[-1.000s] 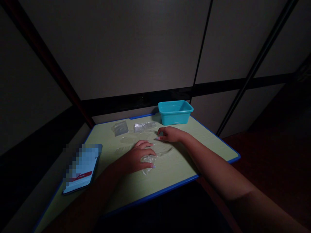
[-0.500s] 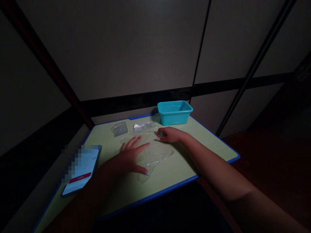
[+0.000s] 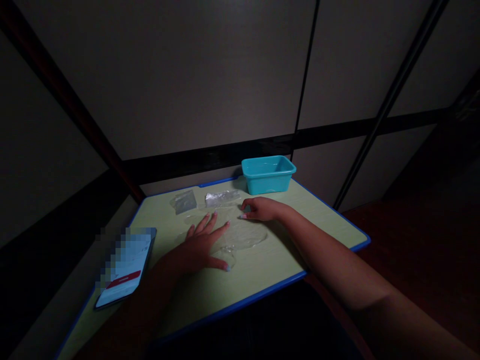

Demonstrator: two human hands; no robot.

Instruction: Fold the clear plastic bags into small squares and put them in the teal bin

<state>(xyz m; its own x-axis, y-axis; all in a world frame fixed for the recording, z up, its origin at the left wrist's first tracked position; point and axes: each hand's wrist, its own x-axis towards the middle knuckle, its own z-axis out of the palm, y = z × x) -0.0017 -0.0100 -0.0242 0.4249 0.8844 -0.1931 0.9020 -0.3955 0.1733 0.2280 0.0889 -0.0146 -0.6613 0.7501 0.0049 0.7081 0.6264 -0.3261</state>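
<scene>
A thin clear plastic film [image 3: 243,236] with a wrinkled, lobed outline lies on the pale table. My left hand [image 3: 200,248] rests on its left part, palm down and fingers spread. At the film's far right edge, the thumb and index finger of my right hand [image 3: 260,209] curl toward each other around the edge. The other fingers of that hand are tucked from view. Just beyond the film lie a crinkled clear plastic packet [image 3: 222,197] and, to its left, a flat greyish plastic packet [image 3: 185,201].
At the back right of the table [image 3: 322,220] stands a turquoise plastic basket [image 3: 268,185]. A phone [image 3: 129,265] with a lit screen lies at the left edge, beside my left forearm. Dark-trimmed panels [image 3: 210,75] rise directly behind the table.
The near part of the film has drawn back and bunched up, with its lower flap now shorter. Both hands are almost where they were; the view has shifted slightly.
</scene>
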